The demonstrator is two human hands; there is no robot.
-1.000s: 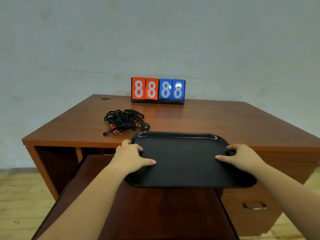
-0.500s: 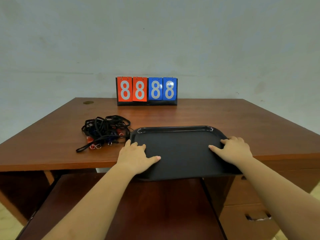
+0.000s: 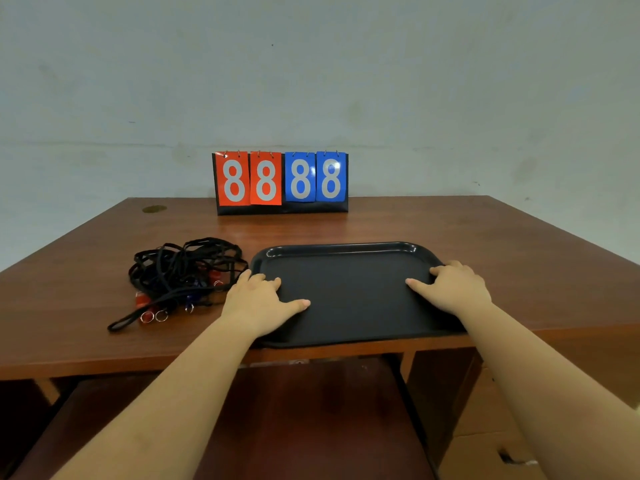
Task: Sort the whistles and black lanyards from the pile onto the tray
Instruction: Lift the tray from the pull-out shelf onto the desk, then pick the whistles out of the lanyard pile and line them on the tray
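Black tray point(image 3: 346, 268) on worktop point(image 3: 450, 230) with near edge over the worktop's lip, left hand point(image 3: 258, 303) and right hand point(image 3: 453, 289) gripping its side rims, tangled lanyards and whistles point(image 3: 183, 275) just left, scoreboard point(image 3: 281, 181) at far edge

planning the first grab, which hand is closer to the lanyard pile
Left. The left hand grips the tray's left edge, right beside the lanyard pile. The right hand grips the opposite edge, a tray-width farther away.
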